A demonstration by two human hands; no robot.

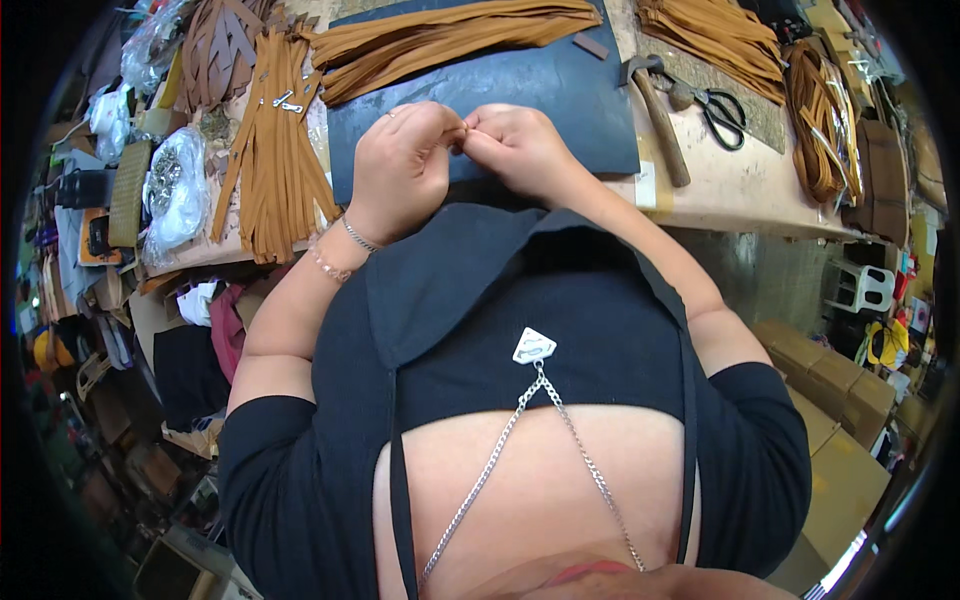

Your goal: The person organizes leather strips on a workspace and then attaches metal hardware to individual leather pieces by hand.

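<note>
Both hands meet at the near part of a dark blue mat (480, 80), fingertips pressed together. My left hand (402, 155) is closed in a pinch, its thumb and index finger touching those of the right. My right hand (522, 147) is curled and pinched too. Whatever sits between the fingertips is too small and covered to make out. Beyond the hands, long brown zipper tapes (450, 42) lie across the mat. More brown zipper tapes (275, 160) hang over the table edge to the left, with silver zipper sliders (288, 102) on them.
A hammer (662, 125) and black-handled scissors (722, 118) lie right of the mat. Further right are a bundle of brown tapes (820, 130) and another stack of strips (715, 45). A plastic bag of metal parts (177, 185) sits at left. Cardboard boxes (825, 375) stand below right.
</note>
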